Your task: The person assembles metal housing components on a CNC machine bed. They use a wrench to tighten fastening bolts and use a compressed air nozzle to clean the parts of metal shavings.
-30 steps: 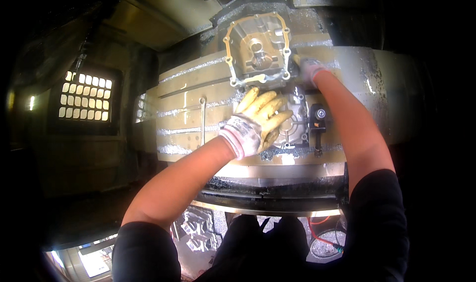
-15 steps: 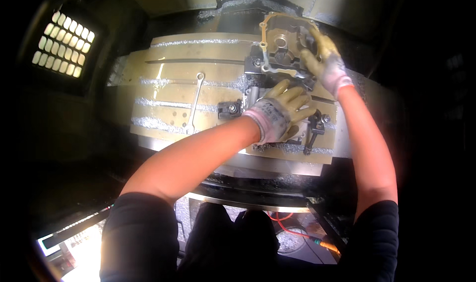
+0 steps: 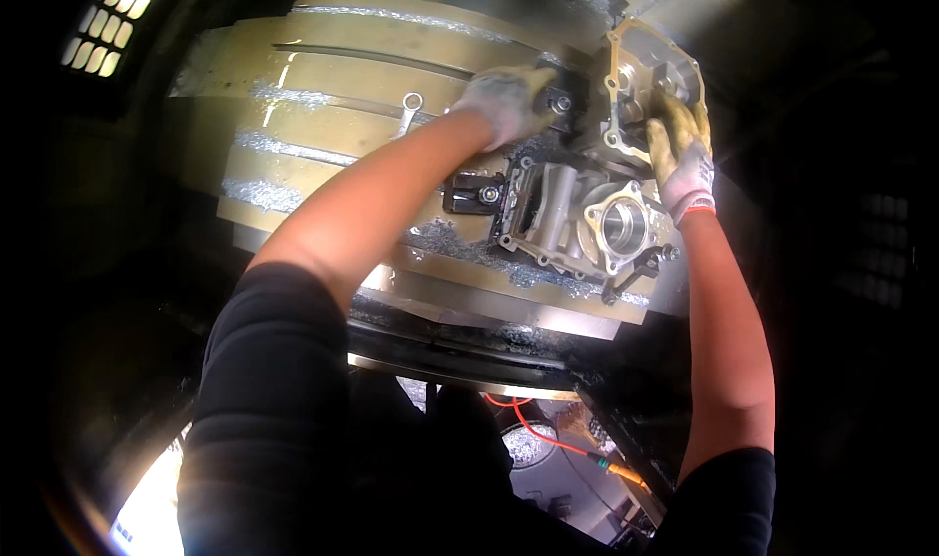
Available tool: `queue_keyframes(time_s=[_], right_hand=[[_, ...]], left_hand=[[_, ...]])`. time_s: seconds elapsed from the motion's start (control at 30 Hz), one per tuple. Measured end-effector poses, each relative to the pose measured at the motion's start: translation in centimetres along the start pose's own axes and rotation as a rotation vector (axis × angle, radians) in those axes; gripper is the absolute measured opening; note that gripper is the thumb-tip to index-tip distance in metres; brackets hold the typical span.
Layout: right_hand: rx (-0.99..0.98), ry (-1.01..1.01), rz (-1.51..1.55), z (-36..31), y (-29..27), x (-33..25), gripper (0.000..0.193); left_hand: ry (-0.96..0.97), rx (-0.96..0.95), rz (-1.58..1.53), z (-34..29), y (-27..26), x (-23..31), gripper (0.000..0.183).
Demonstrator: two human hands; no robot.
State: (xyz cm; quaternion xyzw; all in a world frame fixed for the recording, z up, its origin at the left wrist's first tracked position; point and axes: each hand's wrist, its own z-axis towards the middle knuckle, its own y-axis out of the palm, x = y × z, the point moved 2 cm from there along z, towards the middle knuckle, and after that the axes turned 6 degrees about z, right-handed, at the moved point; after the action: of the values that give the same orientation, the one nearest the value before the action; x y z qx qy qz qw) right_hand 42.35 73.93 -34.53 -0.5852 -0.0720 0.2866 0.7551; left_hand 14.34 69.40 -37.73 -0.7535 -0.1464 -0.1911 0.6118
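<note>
My left hand [image 3: 504,106], in a pale work glove with yellow-coated fingers, is at a black clamp block [image 3: 559,103] with a bolt on the table's far side. Motion blurs its fingers, so their grip cannot be made out. My right hand [image 3: 687,165], gloved alike, rests with fingers stretched out against the inside of an upright metal housing [image 3: 613,84] with a bright machined rim. Nearer to me lies a second metal casting [image 3: 559,199] with a round flanged bore [image 3: 620,226]. Another black clamp [image 3: 474,193] sits at its left side.
The slotted machine table [image 3: 333,82] carries metal chips [image 3: 264,196] along its grooves. A ring-ended wrench [image 3: 409,111] lies left of the castings, partly hidden by my left forearm. A dark clamp arm [image 3: 631,277] stands at the near right. Below, a red hose [image 3: 533,421] runs past the table's front.
My left hand has moved from the near casting to the far clamp, uncovering the flanged bore. My right hand has settled lower on the upright housing. The whole view has shifted and tilted.
</note>
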Motion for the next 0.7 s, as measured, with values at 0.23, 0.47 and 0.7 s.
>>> queue_keyframes(time_s=[0.23, 0.47, 0.7], right_hand=[[-0.023, -0.009, 0.003, -0.1, -0.4, -0.1, 0.039], [-0.017, -0.011, -0.034, 0.2, -0.4, 0.0, 0.040], [0.009, -0.058, -0.005, 0.3, -0.2, -0.1, 0.039]], left_hand=[[0.321, -0.176, 0.286, 8.9, 4.4, 1.0, 0.040], [0.374, -0.182, 0.303, 8.9, 4.0, 1.3, 0.033], [0.359, -0.033, 0.362, 9.1, 5.9, 1.4, 0.027]])
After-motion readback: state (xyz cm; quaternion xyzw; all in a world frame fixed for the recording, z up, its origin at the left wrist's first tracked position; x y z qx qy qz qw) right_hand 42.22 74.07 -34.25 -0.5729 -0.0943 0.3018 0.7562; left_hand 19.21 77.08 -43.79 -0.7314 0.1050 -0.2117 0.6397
